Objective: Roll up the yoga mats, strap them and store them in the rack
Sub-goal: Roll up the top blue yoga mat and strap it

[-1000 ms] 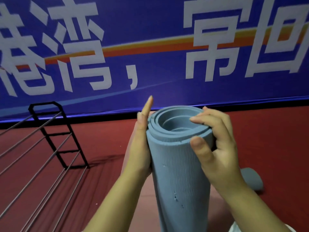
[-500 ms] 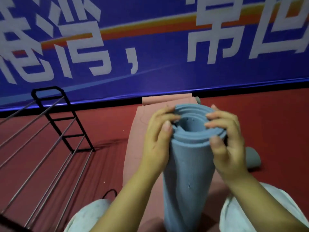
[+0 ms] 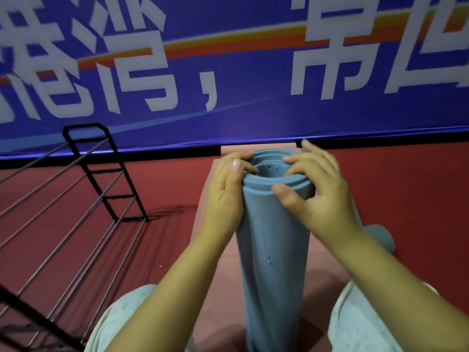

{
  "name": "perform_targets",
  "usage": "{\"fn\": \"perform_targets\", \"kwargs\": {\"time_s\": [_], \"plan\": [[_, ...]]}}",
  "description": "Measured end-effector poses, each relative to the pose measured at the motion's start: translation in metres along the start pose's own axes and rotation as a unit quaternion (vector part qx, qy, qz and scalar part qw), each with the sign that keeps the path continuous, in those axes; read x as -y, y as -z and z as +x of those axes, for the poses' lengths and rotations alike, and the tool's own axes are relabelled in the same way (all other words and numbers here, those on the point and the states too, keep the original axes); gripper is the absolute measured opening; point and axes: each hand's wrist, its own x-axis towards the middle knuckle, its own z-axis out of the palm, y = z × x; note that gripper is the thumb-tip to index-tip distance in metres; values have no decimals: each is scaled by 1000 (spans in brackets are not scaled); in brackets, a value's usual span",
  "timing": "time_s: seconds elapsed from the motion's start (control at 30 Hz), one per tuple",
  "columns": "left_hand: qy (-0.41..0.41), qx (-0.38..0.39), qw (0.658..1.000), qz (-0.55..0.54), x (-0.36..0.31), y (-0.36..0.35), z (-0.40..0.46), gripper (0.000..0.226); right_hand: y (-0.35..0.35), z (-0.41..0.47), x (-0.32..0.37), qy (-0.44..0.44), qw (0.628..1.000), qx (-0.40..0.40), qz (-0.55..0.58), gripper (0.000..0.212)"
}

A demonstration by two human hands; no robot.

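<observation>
A rolled blue-grey yoga mat (image 3: pixel 272 250) stands upright between my knees, its spiral end facing up. My left hand (image 3: pixel 225 196) wraps the roll's top left side, thumb hooked over the rim. My right hand (image 3: pixel 317 196) grips the top right, with fingers curled into the inner layers. A pink mat (image 3: pixel 203 219) lies flat on the floor under the roll, its far end reaching the wall. Another blue-grey roll (image 3: pixel 378 235) lies on the floor behind my right wrist, mostly hidden. The metal rack (image 3: pixel 101 189), black frame with grey rails, stands at the left.
The floor (image 3: pixel 406 199) is red. A blue banner with white characters (image 3: pixel 228 72) covers the wall straight ahead. My knees in pale trousers (image 3: pixel 121 316) show at the bottom on both sides of the roll.
My left hand went from flat against the roll's side to gripping its rim. My right fingers dug deeper into the spiral. The view tilted down, so my knees and the pink mat came into sight.
</observation>
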Motion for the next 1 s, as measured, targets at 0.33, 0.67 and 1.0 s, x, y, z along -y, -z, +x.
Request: {"fn": "perform_targets", "kwargs": {"time_s": [0.33, 0.67, 1.0], "plan": [[174, -8, 982, -66, 8, 40, 30, 56, -36, 62, 26, 21, 940, 276, -198, 60], [276, -134, 910, -278, 79, 157, 38, 58, -175, 100, 23, 62, 912, 362, -185, 51], [415, -255, 851, -197, 217, 284, -38, 38, -353, 86, 56, 155, 858, 469, -138, 51]]}}
